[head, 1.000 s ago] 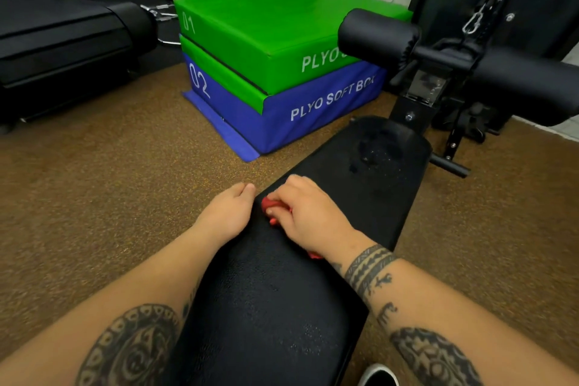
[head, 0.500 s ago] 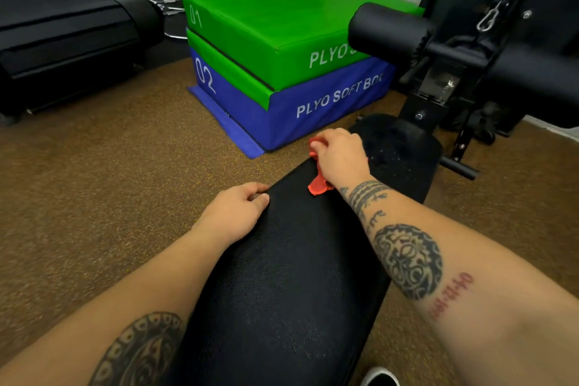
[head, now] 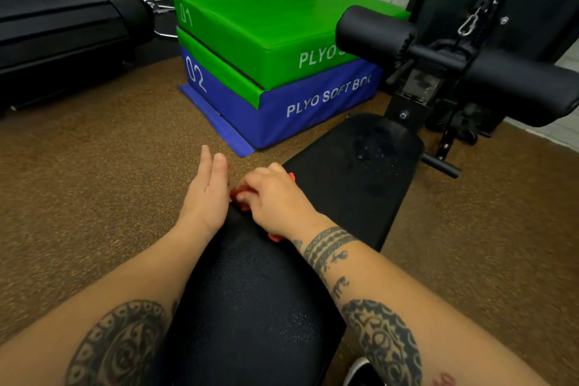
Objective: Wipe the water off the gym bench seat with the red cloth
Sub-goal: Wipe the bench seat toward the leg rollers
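Note:
The black padded gym bench seat (head: 257,298) runs from the bottom centre up toward the right. Water drops glisten on its far pad (head: 366,150) and on the near pad. My right hand (head: 275,200) lies over the red cloth (head: 239,196) at the seat's left edge, fingers curled on it; only red bits show at the fingertips, the knuckles and the wrist. My left hand (head: 206,194) has straight fingers and sits at the seat's left edge, right beside the cloth, holding nothing.
Stacked green and blue plyo soft boxes (head: 275,72) stand on the brown floor (head: 94,182) ahead. Black foam rollers (head: 372,30) and the bench frame rise at the far end. A black machine (head: 62,31) sits at the far left. A shoe tip (head: 357,373) shows at the bottom.
My right hand has pulled the red cloth back from the far pad to the seat's left edge near my left hand. My left hand's fingers have straightened and lifted off the edge.

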Demonstrator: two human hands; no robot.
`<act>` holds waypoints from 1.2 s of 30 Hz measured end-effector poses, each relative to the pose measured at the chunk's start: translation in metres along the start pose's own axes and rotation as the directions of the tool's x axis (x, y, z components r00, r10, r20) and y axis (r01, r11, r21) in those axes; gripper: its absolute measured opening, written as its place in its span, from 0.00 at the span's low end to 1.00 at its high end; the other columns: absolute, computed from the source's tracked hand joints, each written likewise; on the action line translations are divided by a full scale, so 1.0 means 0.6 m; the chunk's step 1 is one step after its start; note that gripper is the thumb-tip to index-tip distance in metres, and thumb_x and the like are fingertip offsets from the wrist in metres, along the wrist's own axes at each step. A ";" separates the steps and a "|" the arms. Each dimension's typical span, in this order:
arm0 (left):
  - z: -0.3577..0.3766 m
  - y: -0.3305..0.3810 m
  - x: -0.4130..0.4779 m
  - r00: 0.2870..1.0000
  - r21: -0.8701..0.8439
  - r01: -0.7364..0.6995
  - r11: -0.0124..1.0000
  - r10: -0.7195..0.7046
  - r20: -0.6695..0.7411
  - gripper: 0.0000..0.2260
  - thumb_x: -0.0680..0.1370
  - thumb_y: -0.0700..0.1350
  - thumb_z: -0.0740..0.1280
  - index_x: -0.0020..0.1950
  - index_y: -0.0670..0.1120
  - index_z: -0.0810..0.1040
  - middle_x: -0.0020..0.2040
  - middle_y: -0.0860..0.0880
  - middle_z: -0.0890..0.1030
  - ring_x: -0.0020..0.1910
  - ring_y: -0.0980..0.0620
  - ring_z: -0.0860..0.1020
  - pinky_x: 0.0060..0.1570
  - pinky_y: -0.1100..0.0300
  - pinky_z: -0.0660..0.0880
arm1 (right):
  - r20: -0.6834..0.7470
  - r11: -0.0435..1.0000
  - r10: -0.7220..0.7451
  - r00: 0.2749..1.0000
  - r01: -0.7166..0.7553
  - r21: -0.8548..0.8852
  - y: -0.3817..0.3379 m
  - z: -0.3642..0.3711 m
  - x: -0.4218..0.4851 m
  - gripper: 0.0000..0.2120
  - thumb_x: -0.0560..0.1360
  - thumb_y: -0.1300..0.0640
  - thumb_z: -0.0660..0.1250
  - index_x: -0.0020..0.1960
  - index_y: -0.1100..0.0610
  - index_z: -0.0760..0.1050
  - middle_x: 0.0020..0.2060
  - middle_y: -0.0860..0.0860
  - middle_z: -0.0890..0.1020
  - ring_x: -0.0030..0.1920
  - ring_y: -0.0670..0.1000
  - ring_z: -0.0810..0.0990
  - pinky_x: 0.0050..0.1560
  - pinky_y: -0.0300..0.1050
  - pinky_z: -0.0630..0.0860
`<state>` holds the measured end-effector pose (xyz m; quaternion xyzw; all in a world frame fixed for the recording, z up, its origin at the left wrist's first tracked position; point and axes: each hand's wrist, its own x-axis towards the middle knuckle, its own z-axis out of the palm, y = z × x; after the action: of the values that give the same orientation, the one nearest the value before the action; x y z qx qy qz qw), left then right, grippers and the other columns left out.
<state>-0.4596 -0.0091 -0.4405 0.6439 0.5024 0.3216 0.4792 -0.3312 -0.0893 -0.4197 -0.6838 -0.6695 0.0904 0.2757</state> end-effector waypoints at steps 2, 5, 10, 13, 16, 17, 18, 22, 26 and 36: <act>-0.001 0.002 -0.009 0.999 0.006 -0.053 0.999 0.053 0.011 0.42 0.67 0.81 0.46 0.77 0.64 0.55 0.74 0.51 0.72 0.71 0.45 0.72 0.72 0.42 0.65 | 0.061 0.997 -0.073 0.995 0.072 0.023 -0.002 -0.009 -0.029 0.06 0.77 0.53 0.68 0.50 0.53 0.82 0.45 0.50 0.81 0.49 0.52 0.72 0.56 0.51 0.72; 0.000 0.007 -0.022 0.986 0.082 -0.143 0.986 0.135 0.094 0.32 0.74 0.72 0.48 0.72 0.60 0.69 0.70 0.53 0.76 0.67 0.48 0.75 0.70 0.43 0.67 | 0.033 0.997 -0.080 0.996 0.080 0.005 0.016 -0.046 -0.058 0.06 0.77 0.53 0.67 0.50 0.50 0.82 0.44 0.48 0.81 0.48 0.51 0.73 0.55 0.46 0.72; 0.000 0.015 -0.031 0.986 0.119 -0.121 0.986 0.105 0.128 0.27 0.74 0.70 0.49 0.64 0.62 0.76 0.64 0.55 0.80 0.63 0.50 0.78 0.67 0.43 0.70 | -0.066 0.986 0.145 0.987 -0.150 -0.076 0.067 -0.079 -0.097 0.07 0.77 0.53 0.67 0.51 0.50 0.83 0.46 0.49 0.81 0.50 0.53 0.76 0.56 0.46 0.70; -0.001 0.020 -0.038 0.988 0.130 -0.121 0.984 0.106 0.112 0.19 0.74 0.70 0.50 0.55 0.69 0.76 0.57 0.56 0.82 0.57 0.50 0.80 0.64 0.43 0.73 | 0.093 0.999 0.021 0.995 -0.018 -0.032 0.055 -0.107 -0.104 0.05 0.75 0.56 0.70 0.50 0.52 0.83 0.44 0.49 0.82 0.50 0.51 0.78 0.56 0.41 0.71; -0.001 0.020 -0.038 0.987 0.134 -0.138 0.981 0.125 0.098 0.16 0.74 0.70 0.50 0.46 0.71 0.76 0.52 0.55 0.82 0.52 0.49 0.80 0.61 0.43 0.74 | -0.215 0.977 0.212 0.953 -0.198 0.082 0.082 -0.117 -0.073 0.06 0.75 0.55 0.68 0.49 0.51 0.83 0.42 0.49 0.83 0.48 0.53 0.81 0.57 0.47 0.75; -0.001 0.020 -0.037 0.988 0.133 -0.138 0.982 0.126 0.094 0.16 0.74 0.70 0.50 0.46 0.70 0.76 0.51 0.54 0.82 0.52 0.48 0.81 0.61 0.43 0.74 | -0.310 0.950 0.312 0.898 -0.290 0.115 0.095 -0.112 -0.060 0.07 0.75 0.53 0.67 0.49 0.50 0.83 0.44 0.49 0.83 0.48 0.54 0.81 0.58 0.50 0.76; 0.000 0.017 -0.035 0.988 0.130 -0.139 0.982 0.127 0.092 0.16 0.74 0.70 0.50 0.46 0.69 0.76 0.51 0.54 0.82 0.51 0.48 0.81 0.60 0.43 0.74 | -0.350 0.916 0.401 0.847 -0.383 0.121 0.104 -0.106 -0.048 0.08 0.76 0.52 0.66 0.50 0.49 0.82 0.46 0.50 0.82 0.50 0.56 0.80 0.58 0.52 0.76; 0.001 0.013 -0.030 0.988 0.141 -0.135 0.981 0.123 0.089 0.18 0.73 0.70 0.49 0.50 0.67 0.76 0.51 0.56 0.82 0.52 0.48 0.80 0.61 0.43 0.74 | -0.259 0.861 0.479 0.839 -0.507 -0.050 0.102 -0.071 -0.023 0.09 0.78 0.51 0.65 0.54 0.51 0.83 0.53 0.53 0.81 0.56 0.58 0.75 0.60 0.50 0.72; 0.003 0.019 -0.030 0.991 0.125 -0.119 0.985 0.109 0.083 0.22 0.74 0.69 0.49 0.56 0.63 0.76 0.53 0.59 0.82 0.54 0.49 0.80 0.63 0.44 0.73 | -0.150 0.943 0.321 0.935 -0.330 -0.035 0.061 -0.052 -0.031 0.08 0.77 0.52 0.67 0.52 0.49 0.83 0.51 0.51 0.82 0.56 0.54 0.74 0.61 0.51 0.72; -0.002 0.023 -0.048 0.970 0.137 -0.239 0.961 0.231 0.075 0.19 0.76 0.66 0.52 0.59 0.62 0.75 0.51 0.57 0.83 0.52 0.49 0.81 0.61 0.44 0.75 | 0.146 0.979 -0.159 0.977 0.137 0.148 -0.031 -0.048 -0.124 0.06 0.73 0.60 0.72 0.49 0.55 0.84 0.45 0.51 0.84 0.49 0.49 0.78 0.59 0.42 0.68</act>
<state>-0.4642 -0.0367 -0.4251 0.7411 0.4304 0.3200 0.4040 -0.3396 -0.1696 -0.4046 -0.6023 -0.7303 0.1688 0.2746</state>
